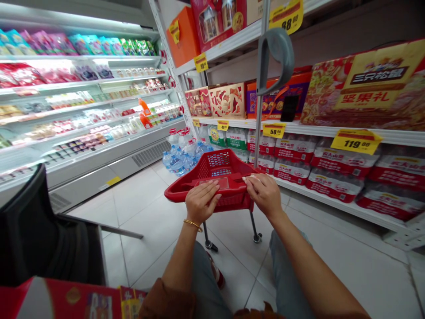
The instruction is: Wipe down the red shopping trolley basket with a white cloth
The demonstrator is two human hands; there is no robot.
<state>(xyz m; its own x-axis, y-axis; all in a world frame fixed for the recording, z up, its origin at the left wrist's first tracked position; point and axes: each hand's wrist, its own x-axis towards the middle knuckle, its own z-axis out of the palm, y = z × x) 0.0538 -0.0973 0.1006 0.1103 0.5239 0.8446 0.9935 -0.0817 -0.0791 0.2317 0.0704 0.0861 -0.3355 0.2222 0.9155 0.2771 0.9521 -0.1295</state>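
A small red shopping cart (229, 203) with a perforated plastic basket stands right in front of my knees. My left hand (202, 198) lies on the left part of its handle, fingers stretched out together over a clear panel (221, 183) and thumb on the near side. At the handle's right end, my right hand (264, 193) is closed, its fingertips curled in against the red edge. What lies under that palm is hidden. Just beyond this hand a thin metal pole (259, 128) rises, topped by a grey loop-shaped hook (277, 60).
Shelves on the right hold gift boxes (365, 84) above packs of bottled water (341, 170). Large water bottles (182, 155) stand on the floor ahead. A refrigerated display (86, 168) runs along the left. A black chair (29, 221) and a red box (73, 297) are close on my left.
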